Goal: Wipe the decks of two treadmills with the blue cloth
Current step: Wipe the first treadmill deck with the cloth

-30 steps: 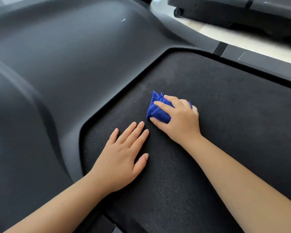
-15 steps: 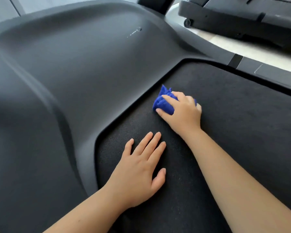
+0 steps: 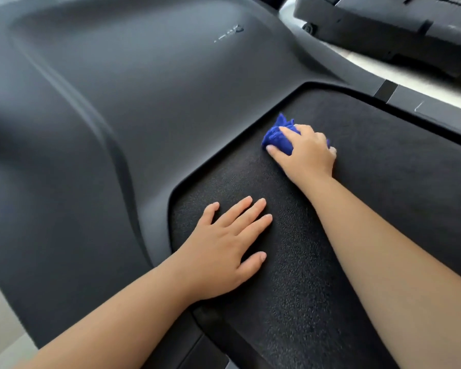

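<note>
Your right grip was curled over the bunched blue cloth, fingers and thumb pinching it against the black treadmill deck, close to the curved edge of the grey motor cover. Your left grip lay flat on the deck nearer you, fingers straight, holding nothing. A second treadmill stood beyond.

Pale floor shows in a bright strip at the top right and again at the lower left, a small black wheel just beside the strip, and a faint logo on the big grey hood.
</note>
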A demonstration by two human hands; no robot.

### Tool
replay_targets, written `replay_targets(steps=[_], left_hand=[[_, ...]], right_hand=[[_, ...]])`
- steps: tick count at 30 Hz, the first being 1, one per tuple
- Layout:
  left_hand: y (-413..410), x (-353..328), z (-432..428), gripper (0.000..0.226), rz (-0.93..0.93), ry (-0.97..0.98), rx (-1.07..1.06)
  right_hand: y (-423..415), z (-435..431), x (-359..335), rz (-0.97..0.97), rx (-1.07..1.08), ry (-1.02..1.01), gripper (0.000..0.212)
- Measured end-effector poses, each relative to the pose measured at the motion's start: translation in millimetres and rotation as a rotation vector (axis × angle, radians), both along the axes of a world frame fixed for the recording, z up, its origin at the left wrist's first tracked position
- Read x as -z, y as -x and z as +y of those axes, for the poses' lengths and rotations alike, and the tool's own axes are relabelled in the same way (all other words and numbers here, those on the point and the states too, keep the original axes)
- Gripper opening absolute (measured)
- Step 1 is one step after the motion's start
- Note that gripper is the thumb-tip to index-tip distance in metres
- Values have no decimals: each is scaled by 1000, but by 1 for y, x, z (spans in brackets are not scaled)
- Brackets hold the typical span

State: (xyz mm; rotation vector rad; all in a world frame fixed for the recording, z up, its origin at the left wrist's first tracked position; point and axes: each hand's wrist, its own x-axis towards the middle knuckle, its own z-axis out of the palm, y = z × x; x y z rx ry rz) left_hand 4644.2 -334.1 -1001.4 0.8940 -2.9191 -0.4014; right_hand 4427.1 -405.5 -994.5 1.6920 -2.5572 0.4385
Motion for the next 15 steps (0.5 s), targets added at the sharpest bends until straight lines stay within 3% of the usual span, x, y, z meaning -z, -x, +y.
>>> replay_targets(steps=[3, 6, 10, 15], left_hand=[[1, -9, 0, 75, -82, -15, -3], [-5, -27, 3, 60, -204, -27, 13], [-49, -41, 16, 67, -202, -131, 11], [-91, -31, 24, 52, -232, 138, 32]], right_hand=[[-21, 26, 1, 26, -94, 1, 51], [-50, 54, 4, 35, -204, 73, 51], [-69, 79, 11, 48, -354, 227, 53], [-63, 33, -1, -29, -111, 20, 51]])
